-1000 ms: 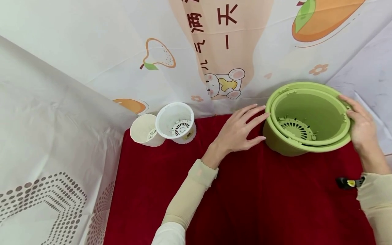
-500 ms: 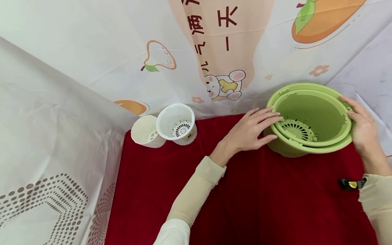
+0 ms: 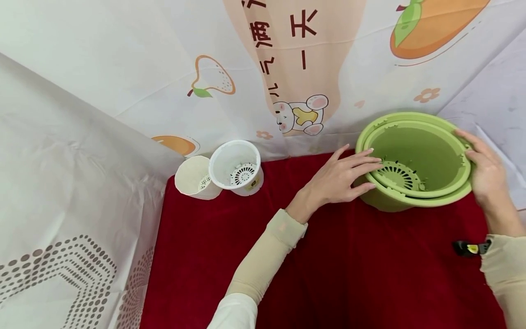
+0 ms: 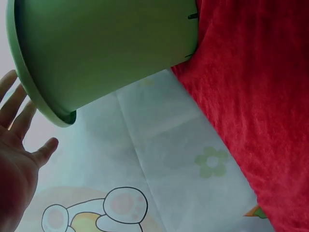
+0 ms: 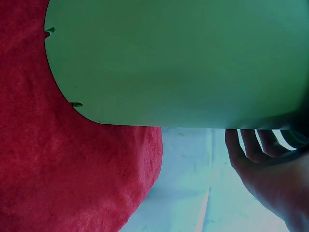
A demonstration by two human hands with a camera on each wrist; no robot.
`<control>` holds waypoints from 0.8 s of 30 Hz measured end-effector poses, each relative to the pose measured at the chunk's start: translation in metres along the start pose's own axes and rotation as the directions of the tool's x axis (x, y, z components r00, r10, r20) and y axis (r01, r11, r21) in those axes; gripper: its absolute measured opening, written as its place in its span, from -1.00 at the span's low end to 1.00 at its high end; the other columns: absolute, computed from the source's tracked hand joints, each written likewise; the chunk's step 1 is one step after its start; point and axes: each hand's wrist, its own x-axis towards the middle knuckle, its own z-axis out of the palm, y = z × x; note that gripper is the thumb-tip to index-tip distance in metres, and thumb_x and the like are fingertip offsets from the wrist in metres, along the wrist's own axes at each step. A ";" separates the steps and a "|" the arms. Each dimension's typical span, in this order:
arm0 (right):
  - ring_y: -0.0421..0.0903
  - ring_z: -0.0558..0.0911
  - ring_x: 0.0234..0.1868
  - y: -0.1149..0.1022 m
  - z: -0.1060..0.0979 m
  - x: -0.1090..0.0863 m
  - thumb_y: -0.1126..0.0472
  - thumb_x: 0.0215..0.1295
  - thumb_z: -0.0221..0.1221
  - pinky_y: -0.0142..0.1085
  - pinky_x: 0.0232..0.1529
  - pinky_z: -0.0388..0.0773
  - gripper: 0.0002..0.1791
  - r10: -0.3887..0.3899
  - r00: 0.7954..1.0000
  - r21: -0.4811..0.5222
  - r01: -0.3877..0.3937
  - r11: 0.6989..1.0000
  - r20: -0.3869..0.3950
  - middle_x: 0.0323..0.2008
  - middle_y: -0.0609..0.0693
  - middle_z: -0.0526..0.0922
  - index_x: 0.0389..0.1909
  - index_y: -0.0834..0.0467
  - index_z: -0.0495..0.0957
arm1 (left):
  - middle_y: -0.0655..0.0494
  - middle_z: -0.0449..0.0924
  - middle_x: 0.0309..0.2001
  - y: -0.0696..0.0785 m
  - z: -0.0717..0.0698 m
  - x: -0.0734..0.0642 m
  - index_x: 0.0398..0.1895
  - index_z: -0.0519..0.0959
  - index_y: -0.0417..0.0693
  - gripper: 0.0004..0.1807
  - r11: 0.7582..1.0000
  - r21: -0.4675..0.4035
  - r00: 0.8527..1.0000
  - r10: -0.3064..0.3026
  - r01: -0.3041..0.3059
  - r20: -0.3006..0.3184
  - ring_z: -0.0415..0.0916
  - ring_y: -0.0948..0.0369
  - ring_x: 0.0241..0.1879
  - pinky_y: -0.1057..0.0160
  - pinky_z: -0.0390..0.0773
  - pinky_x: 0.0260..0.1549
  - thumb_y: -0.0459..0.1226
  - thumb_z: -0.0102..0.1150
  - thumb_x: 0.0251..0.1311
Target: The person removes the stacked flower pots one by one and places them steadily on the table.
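Note:
In the head view, two green plastic flower pots sit one inside the other at the right of the red cloth. The inner flower pot (image 3: 427, 148) has a slotted base; of the outer flower pot (image 3: 384, 198) mainly the rim and wall show. My left hand (image 3: 337, 178) lies with extended fingers across the pots' left rims. In the left wrist view those fingers (image 4: 19, 118) are spread beside the rim. My right hand (image 3: 489, 169) holds the outer pot's rim at its right side. The right wrist view shows several fingers (image 5: 248, 147) against the pot wall below the rim.
A white pot (image 3: 236, 160) with a slotted base and a cream pot (image 3: 193, 176) stand side by side at the back left of the red cloth (image 3: 230, 237). Behind them hangs a printed white curtain (image 3: 164, 68). A black strap (image 3: 468, 248) lies by the right cuff.
My left hand has moved rightward from beside the pots until its fingers lie over their left rims. My right hand and the green pots have stayed nearly in place.

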 end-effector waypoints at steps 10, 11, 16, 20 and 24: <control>-0.34 0.59 -0.41 0.003 -0.001 0.002 0.38 0.54 -0.27 -0.62 -0.39 0.50 -0.49 -0.023 1.000 -0.050 0.022 0.999 -0.017 0.24 -0.13 0.53 0.34 0.09 0.48 | 0.40 0.39 0.35 0.002 0.004 0.003 0.34 0.48 0.30 -0.51 1.000 -0.011 1.000 -0.002 0.003 0.023 0.01 0.41 0.48 0.12 -0.37 0.48 0.14 -0.09 0.43; -0.32 0.60 -0.41 0.004 -0.002 0.001 0.39 0.54 -0.27 -0.61 -0.40 0.51 -0.49 -0.020 1.000 -0.004 0.020 1.000 -0.015 0.24 -0.12 0.54 0.33 0.12 0.48 | 0.40 0.41 0.35 0.002 0.004 0.004 0.33 0.49 0.30 -0.51 1.000 -0.011 1.000 -0.002 0.003 0.023 0.03 0.40 0.48 0.12 -0.35 0.48 0.14 -0.09 0.43; -0.34 0.60 -0.32 0.004 -0.002 0.002 0.38 0.54 -0.26 -0.64 -0.32 0.50 -0.51 -0.026 0.999 -0.032 0.026 0.999 -0.023 0.27 -0.15 0.52 0.33 0.16 0.47 | 0.42 0.48 0.28 0.003 0.006 0.006 0.26 0.55 0.30 -0.56 1.000 -0.021 1.000 0.001 -0.001 0.011 0.10 0.39 0.45 0.13 -0.11 0.48 0.12 -0.06 0.43; -0.38 0.57 -0.15 0.004 -0.001 0.004 0.36 0.54 -0.26 -0.66 -0.18 0.45 -0.51 -0.038 0.999 -0.116 0.034 0.993 -0.032 0.29 -0.19 0.50 0.35 0.18 0.44 | 0.43 0.52 0.23 0.004 0.008 0.008 0.22 0.59 0.29 -0.58 0.999 -0.048 1.000 0.005 -0.005 -0.009 0.14 0.39 0.44 0.20 0.02 0.43 0.11 -0.02 0.41; -0.40 0.50 0.00 0.004 -0.001 0.005 0.35 0.54 -0.28 -0.67 -0.08 0.36 -0.49 -0.049 0.998 -0.242 0.038 0.969 -0.038 0.31 -0.24 0.47 0.38 0.16 0.42 | 0.45 0.54 0.21 0.004 0.008 0.011 0.20 0.60 0.30 -0.58 0.997 -0.080 1.000 -0.006 0.007 0.011 0.13 0.40 0.44 0.25 0.04 0.42 0.12 -0.01 0.40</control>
